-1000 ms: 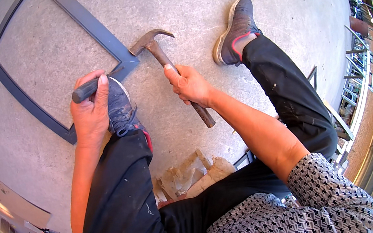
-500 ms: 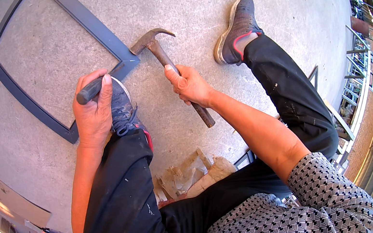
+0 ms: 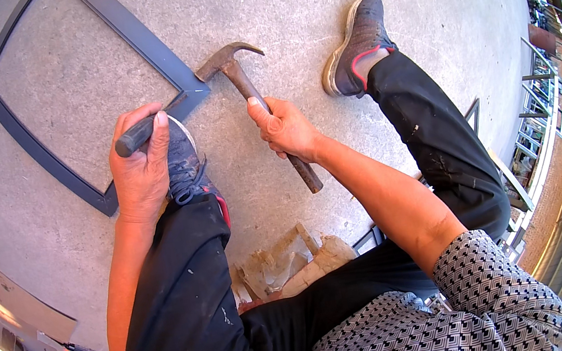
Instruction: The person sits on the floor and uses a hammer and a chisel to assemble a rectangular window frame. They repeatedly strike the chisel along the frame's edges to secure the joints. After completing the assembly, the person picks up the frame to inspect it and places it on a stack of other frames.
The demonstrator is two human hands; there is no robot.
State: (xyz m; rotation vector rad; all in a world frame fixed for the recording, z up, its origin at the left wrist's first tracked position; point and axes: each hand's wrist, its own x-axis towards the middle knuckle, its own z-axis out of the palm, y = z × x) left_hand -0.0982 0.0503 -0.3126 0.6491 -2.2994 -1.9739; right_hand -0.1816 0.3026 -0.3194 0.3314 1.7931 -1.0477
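Observation:
A dark grey metal frame (image 3: 130, 34) with mitred corners lies on the concrete floor at the upper left. My left hand (image 3: 137, 169) is closed around a dark-handled tool (image 3: 135, 136), whose narrow shank points at the frame's near right corner; its tip is hard to make out. My left shoe (image 3: 183, 163) is beside that corner, partly behind the hand. Gripped mid-handle, a worn claw hammer (image 3: 226, 59) is in my right hand (image 3: 287, 130). Its head is close to the frame corner, claw turned right; whether they touch I cannot tell.
My right shoe (image 3: 357, 42) is planted further right on the floor. Crumpled brown paper and plastic (image 3: 295, 261) lie between my legs. Metal frames and profiles (image 3: 539, 112) stand along the right edge. At the lower left are a flat sheet (image 3: 29, 303) and assorted clutter.
Almost nothing differs. The hammer's handle end and my right hand have shifted very slightly; the left hand, its tool and the frame look the same.

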